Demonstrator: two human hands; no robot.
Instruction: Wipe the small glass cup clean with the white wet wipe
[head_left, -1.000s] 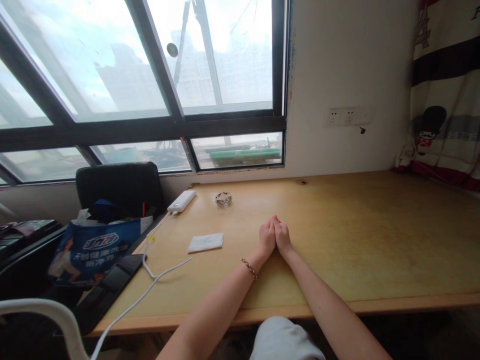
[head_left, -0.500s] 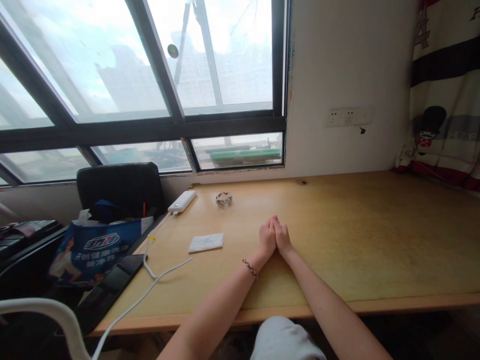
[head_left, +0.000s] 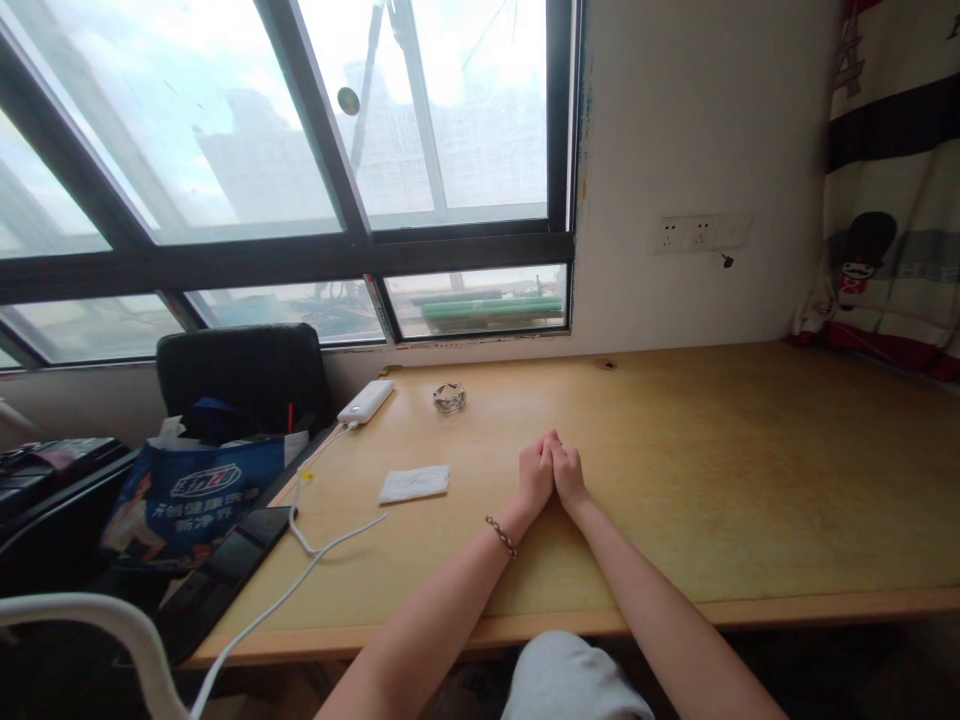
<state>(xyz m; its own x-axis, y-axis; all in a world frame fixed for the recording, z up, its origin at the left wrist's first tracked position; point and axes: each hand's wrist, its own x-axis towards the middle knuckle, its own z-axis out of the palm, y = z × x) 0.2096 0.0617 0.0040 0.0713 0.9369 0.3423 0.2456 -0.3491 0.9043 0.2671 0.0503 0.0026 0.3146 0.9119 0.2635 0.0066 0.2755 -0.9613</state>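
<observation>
Head view looks down on two bare forearms stretched forward over a wooden desk [head_left: 750,470], meeting near its middle. Both rest on the desktop with the left hand [head_left: 535,474] and the right hand [head_left: 568,473] pressed side by side, fingers curled in and knuckles touching, holding nothing between them. A beaded bracelet [head_left: 499,535] circles the left wrist. Nearest to the hands, off to their left, a folded white tissue [head_left: 414,484] lies flat; farther back sit a small glass ashtray [head_left: 448,398] and a white power bank [head_left: 366,401], whose white cable [head_left: 315,550] trails off the desk's front edge. Beside the desk, in front of a black chair [head_left: 244,375], stands a blue bag [head_left: 187,495] printed with white Chinese characters too small to read surely. On the wall sits a white socket strip [head_left: 697,233].
</observation>
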